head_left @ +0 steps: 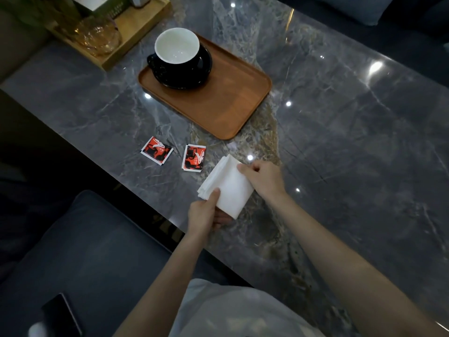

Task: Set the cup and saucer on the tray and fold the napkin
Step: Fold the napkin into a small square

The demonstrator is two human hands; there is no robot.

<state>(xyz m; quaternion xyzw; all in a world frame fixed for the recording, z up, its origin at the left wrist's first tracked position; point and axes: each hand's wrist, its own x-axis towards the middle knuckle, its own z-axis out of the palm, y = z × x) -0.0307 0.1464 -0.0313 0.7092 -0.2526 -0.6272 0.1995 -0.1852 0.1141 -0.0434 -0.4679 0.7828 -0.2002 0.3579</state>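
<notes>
White napkin [230, 187], folded into a layered rectangle, is held just above the near edge of the grey marble surface [340, 113]. Left hand [204, 215] grips its near corner, thumb on top; right hand [263, 177] pinches the far edge. Two red sachets [175, 154] lie just beside it. Beyond, the black cup [176, 51] sits on its saucer [192, 74] on the wooden tray [226, 100].

A single wide view from a camera worn on the person's head, looking forward and steeply down over a marble table [340, 113]. Both forearms reach in from the bottom edge, close to the lens.
</notes>
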